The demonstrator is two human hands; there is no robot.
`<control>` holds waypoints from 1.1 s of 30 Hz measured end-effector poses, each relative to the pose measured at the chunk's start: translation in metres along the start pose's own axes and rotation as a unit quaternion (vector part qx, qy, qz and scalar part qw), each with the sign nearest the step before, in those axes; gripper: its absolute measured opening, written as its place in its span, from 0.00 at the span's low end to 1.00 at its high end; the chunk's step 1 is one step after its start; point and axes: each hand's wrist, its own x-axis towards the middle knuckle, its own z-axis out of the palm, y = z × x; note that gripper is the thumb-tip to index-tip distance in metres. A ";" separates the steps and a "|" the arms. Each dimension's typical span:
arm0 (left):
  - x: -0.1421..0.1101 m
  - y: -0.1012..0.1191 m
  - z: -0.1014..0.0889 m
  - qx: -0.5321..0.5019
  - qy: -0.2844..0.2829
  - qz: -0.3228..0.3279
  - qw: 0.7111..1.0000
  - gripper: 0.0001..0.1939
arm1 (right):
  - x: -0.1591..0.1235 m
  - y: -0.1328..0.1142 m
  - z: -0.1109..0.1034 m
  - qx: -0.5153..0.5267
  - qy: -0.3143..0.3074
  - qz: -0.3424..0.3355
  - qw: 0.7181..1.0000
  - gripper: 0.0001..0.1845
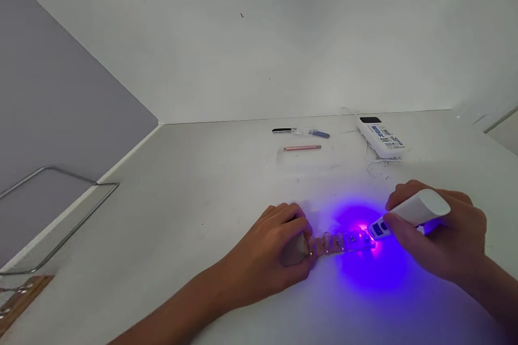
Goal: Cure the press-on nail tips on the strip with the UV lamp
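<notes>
My left hand (283, 245) curls around the near end of a narrow strip of nail tips (338, 242), its thumb below and fingers above. Several pale, glossy tips with small shiny decorations sit in a row along the strip, which lies on the white table. My right hand (441, 226) grips a white handheld UV lamp (421, 207) between thumb and fingers. The lamp's head points down and left, close over the strip's right end. Bright violet light from it falls on that end and the tabletop around it. Whether the lamp touches the strip I cannot tell.
Towards the back of the table (194, 194) lie a pink pen-like stick (301, 147) and a slim clear tool with dark ends (319, 133). A white power bank (380, 137) with a cable lies back right. A metal wire frame (81, 242) stands at left.
</notes>
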 end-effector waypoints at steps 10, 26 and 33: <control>-0.001 -0.002 0.000 0.025 -0.010 0.015 1.000 0.06 | -0.005 0.001 0.003 0.000 0.027 0.040 0.999 0.11; -0.001 -0.004 0.002 0.028 0.000 0.019 0.999 0.06 | -0.005 0.002 0.002 0.005 0.027 0.026 0.999 0.11; 0.000 -0.003 0.001 0.014 0.002 0.027 1.000 0.05 | 0.002 0.001 0.003 0.015 0.017 -0.028 0.999 0.13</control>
